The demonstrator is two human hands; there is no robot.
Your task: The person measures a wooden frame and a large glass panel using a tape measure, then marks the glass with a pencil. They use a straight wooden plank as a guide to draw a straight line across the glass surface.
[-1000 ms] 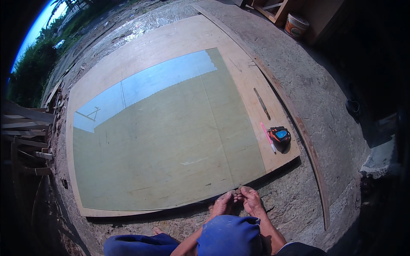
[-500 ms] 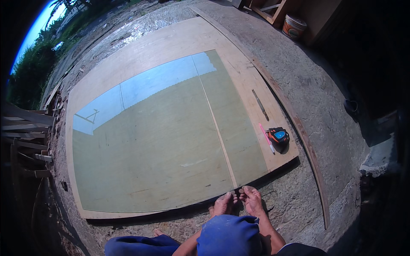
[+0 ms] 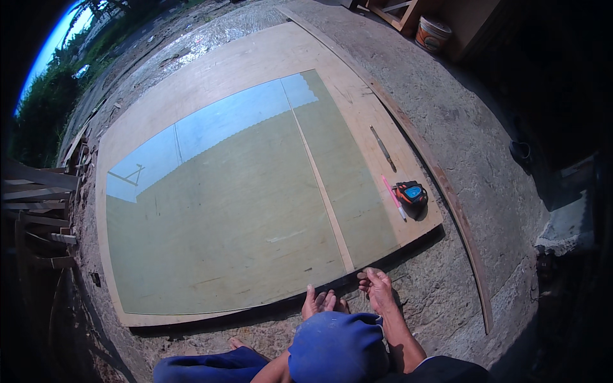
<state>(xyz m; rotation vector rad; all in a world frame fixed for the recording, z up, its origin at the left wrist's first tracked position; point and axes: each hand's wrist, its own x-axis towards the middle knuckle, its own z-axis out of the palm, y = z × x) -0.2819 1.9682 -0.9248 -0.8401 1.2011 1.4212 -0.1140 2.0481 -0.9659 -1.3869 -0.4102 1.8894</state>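
Note:
A large greenish glass sheet (image 3: 217,236) and a narrower glass piece (image 3: 364,210) lie side by side on a plywood board (image 3: 211,73). Between them a thin strip of bare wood widens toward me. My left hand (image 3: 317,302) is open at the board's near edge, thumb raised and fingers apart, with nothing visible in it. To its right, my right hand (image 3: 378,290) is closed in a pinch beside the near end of the narrower piece. Whatever its fingertips hold, if anything, I cannot make out. My raised knee, in blue cloth, hides part of the left forearm.
On the board's right margin lie a slim metal pen-like tool (image 3: 383,149), a pink-and-white pen (image 3: 394,198) and a tape measure (image 3: 410,195). A long wooden strip (image 3: 440,175) runs along the right side. Scrap timber (image 3: 39,191) is piled left; a bucket (image 3: 433,33) stands far right.
My left hand has moved left, away from the right hand, and its fingers have opened. The right hand stays near the same place, still pinched. The view has shifted slightly.

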